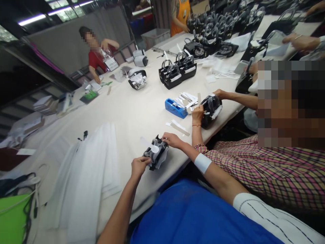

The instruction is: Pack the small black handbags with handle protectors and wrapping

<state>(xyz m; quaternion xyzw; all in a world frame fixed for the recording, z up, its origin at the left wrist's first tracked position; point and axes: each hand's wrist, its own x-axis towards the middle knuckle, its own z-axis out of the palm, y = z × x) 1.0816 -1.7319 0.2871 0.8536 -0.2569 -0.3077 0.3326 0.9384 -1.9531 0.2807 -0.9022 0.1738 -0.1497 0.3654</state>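
Note:
A small black handbag (160, 156) stands near the table's front edge, with wrapped handles and a round white tag (154, 148) on top. My left hand (139, 166) pinches its near left end, thumb and fingers pressed together. At the opposite end, my right hand (172, 139) grips the bag's upper corner. Thin translucent wrapping hangs at the bag's side. Left of my left hand lie long strips of white foam sheet (86, 176). Paper strips (177, 127) rest just beyond my right hand.
A co-worker in a checked shirt (238, 162) sits close on my right, both hands on another black handbag (211, 108). Beyond stand a blue tape dispenser (175, 108) and several black handbags (177, 73). Across the table is a person in red (95, 61). A green bin (14, 217) is lower left.

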